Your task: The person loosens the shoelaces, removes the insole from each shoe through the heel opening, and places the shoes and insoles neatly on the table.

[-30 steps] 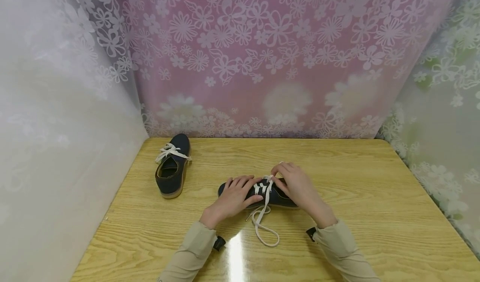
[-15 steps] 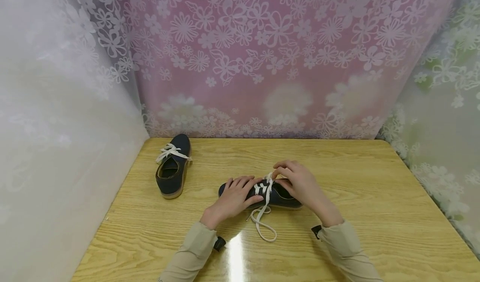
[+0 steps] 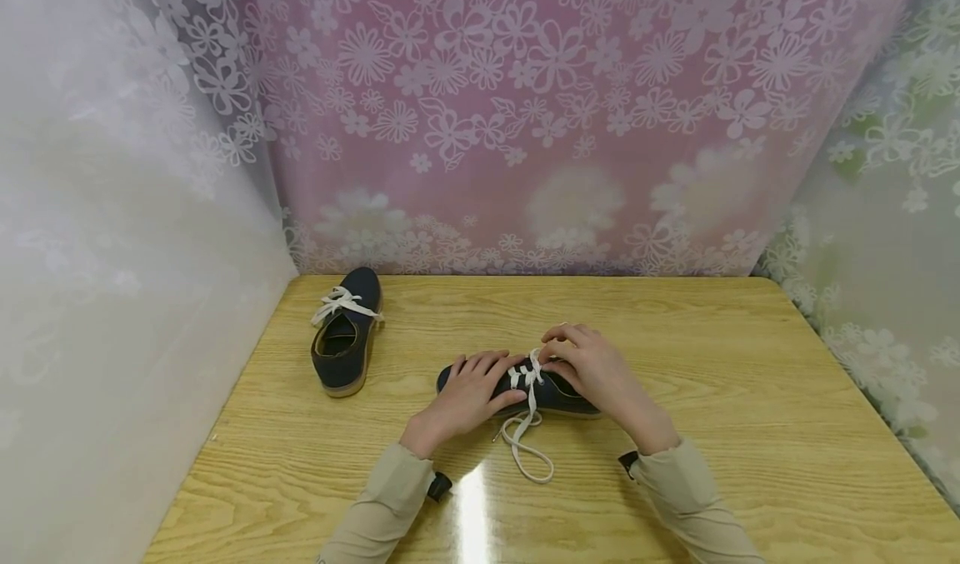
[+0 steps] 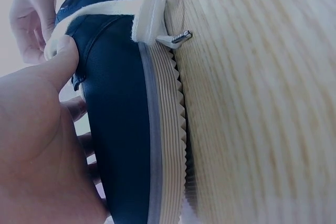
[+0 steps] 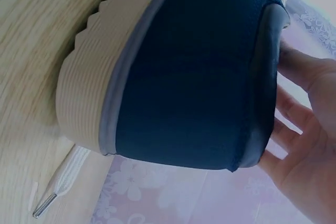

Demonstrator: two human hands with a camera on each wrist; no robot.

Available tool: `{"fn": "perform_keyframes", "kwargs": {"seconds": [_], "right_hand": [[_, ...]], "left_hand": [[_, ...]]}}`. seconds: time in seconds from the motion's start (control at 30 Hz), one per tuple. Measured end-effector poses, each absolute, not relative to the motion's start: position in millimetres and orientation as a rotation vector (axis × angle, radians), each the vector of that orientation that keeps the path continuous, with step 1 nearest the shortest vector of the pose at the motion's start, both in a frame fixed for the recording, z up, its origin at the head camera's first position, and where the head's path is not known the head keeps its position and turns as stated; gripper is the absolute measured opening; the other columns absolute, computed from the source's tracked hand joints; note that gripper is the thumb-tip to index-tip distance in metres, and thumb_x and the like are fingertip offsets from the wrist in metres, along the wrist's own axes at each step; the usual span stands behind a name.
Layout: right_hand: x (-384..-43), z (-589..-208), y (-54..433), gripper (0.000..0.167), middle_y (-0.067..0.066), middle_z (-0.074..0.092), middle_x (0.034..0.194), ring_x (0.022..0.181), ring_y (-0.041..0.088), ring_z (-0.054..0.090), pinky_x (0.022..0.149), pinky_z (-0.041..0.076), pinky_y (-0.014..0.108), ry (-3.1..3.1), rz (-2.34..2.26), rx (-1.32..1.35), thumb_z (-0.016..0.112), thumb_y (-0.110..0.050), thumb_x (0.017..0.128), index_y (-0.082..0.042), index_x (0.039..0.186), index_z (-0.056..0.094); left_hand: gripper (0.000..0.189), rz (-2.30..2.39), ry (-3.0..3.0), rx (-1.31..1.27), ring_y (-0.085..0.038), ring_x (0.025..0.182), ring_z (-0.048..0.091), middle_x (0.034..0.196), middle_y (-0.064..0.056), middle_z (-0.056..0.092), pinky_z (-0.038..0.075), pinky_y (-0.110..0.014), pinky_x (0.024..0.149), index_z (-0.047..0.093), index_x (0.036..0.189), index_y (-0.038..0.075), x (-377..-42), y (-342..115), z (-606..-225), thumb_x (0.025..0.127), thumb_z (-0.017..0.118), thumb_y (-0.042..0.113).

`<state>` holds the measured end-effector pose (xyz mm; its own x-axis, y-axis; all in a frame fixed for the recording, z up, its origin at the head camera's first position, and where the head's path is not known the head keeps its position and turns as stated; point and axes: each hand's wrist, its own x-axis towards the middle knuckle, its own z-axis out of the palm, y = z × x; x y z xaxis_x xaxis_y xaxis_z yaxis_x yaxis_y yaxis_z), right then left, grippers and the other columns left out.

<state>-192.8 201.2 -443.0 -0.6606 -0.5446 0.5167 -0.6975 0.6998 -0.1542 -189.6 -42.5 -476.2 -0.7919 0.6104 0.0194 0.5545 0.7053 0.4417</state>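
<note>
A dark navy shoe [image 3: 558, 399] lies lengthwise on the wooden table, toe to the left, its pale ridged sole [image 4: 170, 145] facing the near side. My left hand [image 3: 463, 399] grips its front part, thumb beside the laces and fingers over the far side. Just above the shoe's opening, my right hand [image 3: 596, 368] pinches the white shoelace [image 3: 532, 396] at the top of the lacing. The lace's other end drops over the near side and loops on the table. In the right wrist view the heel [image 5: 184, 87] hides part of the right fingertips.
A matching navy shoe [image 3: 341, 372], laces tied in a bow, stands at the table's back left. Floral curtains [image 3: 510, 131] hang behind and at both sides of the table [image 3: 720, 381]. In the right wrist view a metal-tipped lace end [image 5: 63, 179] lies by the heel.
My right hand rose slightly to the right, then came back down and left with the lace. The lace loop on the table shifted a little toward the shoe. My left hand stayed put.
</note>
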Motion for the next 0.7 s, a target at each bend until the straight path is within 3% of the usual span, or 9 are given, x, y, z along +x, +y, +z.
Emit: {"fn": "perform_keyframes", "kwargs": {"seconds": [0.17,0.27,0.47,0.7], "right_hand": [[-194,-442,206,0.014,0.011,0.068,0.11,0.099,0.035,0.064,0.084,0.053,0.056,-2.461,0.386,0.72,0.08,-0.013,0.088,-0.011,0.092,0.067],[-194,-441,210,0.015,0.011,0.068,0.11,0.1,0.036,0.064,0.083,0.053,0.056,-2.483,0.386,0.652,0.08,-0.012,0.088,-0.011,0.095,0.067],[-195,-439,211,0.028,0.01,0.066,0.119,0.105,0.034,0.065,0.09,0.054,0.052,-2.475,0.442,0.814,0.081,-0.003,0.085,-0.012,0.108,0.069],[-192,-437,208,0.02,0.011,0.067,0.12,0.107,0.033,0.064,0.089,0.055,0.051,-2.488,0.5,0.961,0.08,-0.007,0.087,-0.018,0.104,0.075]], "left_hand": [[0.062,0.658,2.788,0.957,-0.031,0.147,0.033,0.161,-0.007,0.036,0.021,-0.06,0.121,0.035,0.159,0.026,-189,-42,-475,0.104,0.043,0.055],[0.062,0.654,2.794,0.958,-0.031,0.147,0.034,0.16,-0.007,0.037,0.021,-0.06,0.121,0.036,0.158,0.026,-189,-42,-475,0.104,0.043,0.055],[0.063,0.666,2.788,0.964,-0.031,0.148,0.034,0.16,-0.007,0.037,0.021,-0.06,0.121,0.036,0.159,0.025,-189,-42,-475,0.104,0.043,0.055],[0.063,0.647,2.789,0.96,-0.03,0.148,0.032,0.161,-0.007,0.035,0.02,-0.06,0.121,0.034,0.159,0.026,-188,-43,-475,0.104,0.043,0.056]]}}
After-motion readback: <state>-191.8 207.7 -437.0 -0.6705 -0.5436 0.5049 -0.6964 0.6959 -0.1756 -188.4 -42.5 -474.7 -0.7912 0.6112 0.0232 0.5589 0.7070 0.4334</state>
